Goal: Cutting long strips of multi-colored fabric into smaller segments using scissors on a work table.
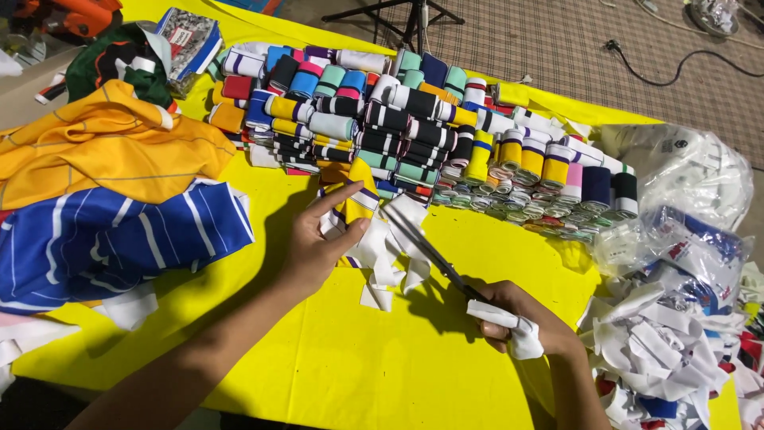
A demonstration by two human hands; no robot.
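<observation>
My left hand (pixel 322 239) holds a yellow, white and purple knit trim piece (pixel 358 195) between thumb and fingers, above a small heap of white fabric strips (pixel 390 255). My right hand (pixel 521 318) grips a pair of dark scissors (pixel 426 247), with white cloth wrapped around the finger in the handle. The scissor blades point up and left toward the trim piece and reach into the white strips. Both hands work over a yellow table cover (pixel 358 358).
Rows of folded striped knit cuffs and collars (pixel 398 119) fill the back of the table. Yellow and blue striped garments (pixel 111 199) are piled at the left. Clear plastic bags (pixel 684 183) and white cloth scraps (pixel 668 350) lie at the right.
</observation>
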